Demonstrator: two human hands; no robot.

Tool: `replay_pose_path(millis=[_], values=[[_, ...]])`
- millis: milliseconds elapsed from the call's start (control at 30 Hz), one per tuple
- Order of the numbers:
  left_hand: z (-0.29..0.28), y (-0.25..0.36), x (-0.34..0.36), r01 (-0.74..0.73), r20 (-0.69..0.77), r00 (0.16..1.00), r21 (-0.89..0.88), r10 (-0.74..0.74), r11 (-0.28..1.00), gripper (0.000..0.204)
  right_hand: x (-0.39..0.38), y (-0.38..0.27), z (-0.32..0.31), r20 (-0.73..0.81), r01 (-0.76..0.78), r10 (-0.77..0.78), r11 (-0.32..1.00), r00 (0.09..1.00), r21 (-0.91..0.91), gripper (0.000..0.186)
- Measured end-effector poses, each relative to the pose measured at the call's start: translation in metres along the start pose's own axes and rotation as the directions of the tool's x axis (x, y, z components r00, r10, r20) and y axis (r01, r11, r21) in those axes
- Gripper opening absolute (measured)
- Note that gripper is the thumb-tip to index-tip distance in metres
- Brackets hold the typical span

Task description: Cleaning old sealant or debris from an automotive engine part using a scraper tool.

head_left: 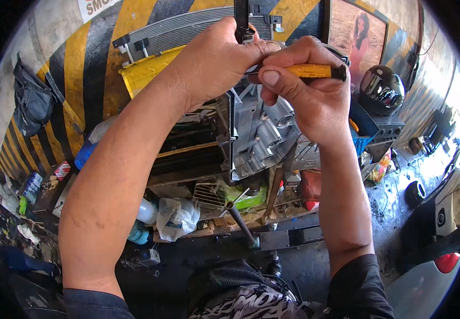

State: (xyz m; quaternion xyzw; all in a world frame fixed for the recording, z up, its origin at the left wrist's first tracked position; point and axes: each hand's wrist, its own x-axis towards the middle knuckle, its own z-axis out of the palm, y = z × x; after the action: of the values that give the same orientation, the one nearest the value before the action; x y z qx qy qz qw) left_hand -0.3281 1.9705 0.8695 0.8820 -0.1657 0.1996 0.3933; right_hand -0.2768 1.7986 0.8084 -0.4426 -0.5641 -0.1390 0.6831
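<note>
A: Starting from the left, what's there?
B: A dark backpack [32,103] hangs on the striped wall at the upper left. Further in, near the top, a yellow container [137,78] stands below a grey finned panel [187,34]. A white plastic bag [178,219] sits lower, left of centre.
A: And the left hand?
B: The left hand [222,61] is at upper centre, its fingers closed around a dark upright piece [242,24] that runs to the top edge of the frame. Much of the piece is hidden behind the hand.
A: What's below it?
B: A silver metal casing [264,137], in the middle of the frame.
A: Now the right hand.
B: Just right of top centre, the right hand [323,103] grips a yellow-handled tool [312,70] between thumb and fingers. The handle lies nearly level, its black end to the right. The tip is close to the left thumb; whether it touches anything, I can't tell.
A: Beyond that?
B: A framed picture [341,26] at the upper right, then a glossy black helmet [383,87] below it.
</note>
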Motion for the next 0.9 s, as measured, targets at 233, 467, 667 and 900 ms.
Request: replay_pose_path(millis=[233,467,667,900], values=[[-0.001,-0.002,-0.003,0.003,-0.023,1.0,0.014,-0.002,1.0,0.031,0.001,0.001,-0.005,0.112,-0.133,0.134,0.991,0.985,-0.018,0.011],[0.001,-0.002,-0.003,-0.015,-0.067,0.998,0.035,0.017,0.999,0.031,-0.003,0.004,-0.004,0.111,-0.111,0.116,0.992,0.987,-0.055,0.009],[0.001,-0.004,-0.002,-0.022,-0.076,0.997,0.059,0.026,0.998,0.033,-0.008,0.01,-0.004,0.14,-0.189,0.207,0.973,0.968,-0.13,0.011],[0.006,-0.012,0.003,-0.074,-0.124,0.989,0.064,0.081,0.995,0.028,-0.036,0.036,0.0,0.176,-0.002,0.053,0.96,0.983,-0.279,0.007]])
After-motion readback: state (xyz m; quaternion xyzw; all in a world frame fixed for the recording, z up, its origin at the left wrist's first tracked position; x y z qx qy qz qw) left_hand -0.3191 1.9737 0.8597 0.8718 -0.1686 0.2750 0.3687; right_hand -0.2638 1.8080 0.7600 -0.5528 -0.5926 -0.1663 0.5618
